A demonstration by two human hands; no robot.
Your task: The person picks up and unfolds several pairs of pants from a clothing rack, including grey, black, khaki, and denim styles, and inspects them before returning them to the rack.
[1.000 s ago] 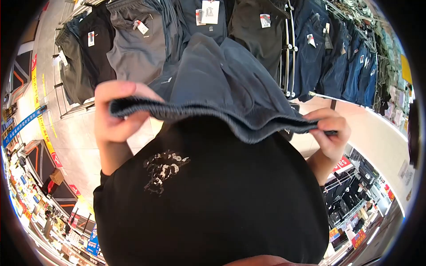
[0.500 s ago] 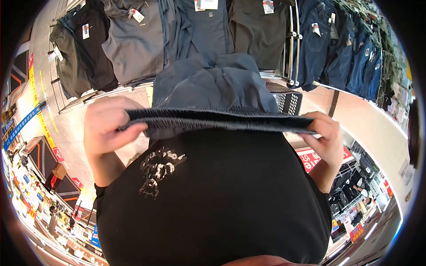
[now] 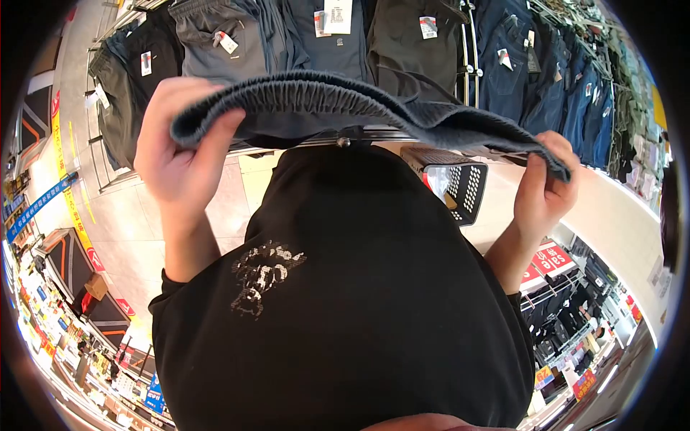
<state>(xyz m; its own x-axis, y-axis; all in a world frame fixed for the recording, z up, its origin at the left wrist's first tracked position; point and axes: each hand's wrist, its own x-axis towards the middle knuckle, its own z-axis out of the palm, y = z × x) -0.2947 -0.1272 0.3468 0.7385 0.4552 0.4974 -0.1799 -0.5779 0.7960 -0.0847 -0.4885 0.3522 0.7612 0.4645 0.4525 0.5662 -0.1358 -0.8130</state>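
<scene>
Waistband (image 3: 309,99) of blue-grey pants (image 3: 287,125), gripped at either end by left hand (image 3: 180,144) and right hand (image 3: 548,183), fronts the rack's (image 3: 469,70) lower edge.

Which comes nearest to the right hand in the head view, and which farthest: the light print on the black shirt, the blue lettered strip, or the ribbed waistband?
1. Ribbed waistband: gripped at its right end by the right hand.
2. Light print: across the body, on the shirt's left side.
3. Blue lettered strip: far left, beyond the left hand.
</scene>
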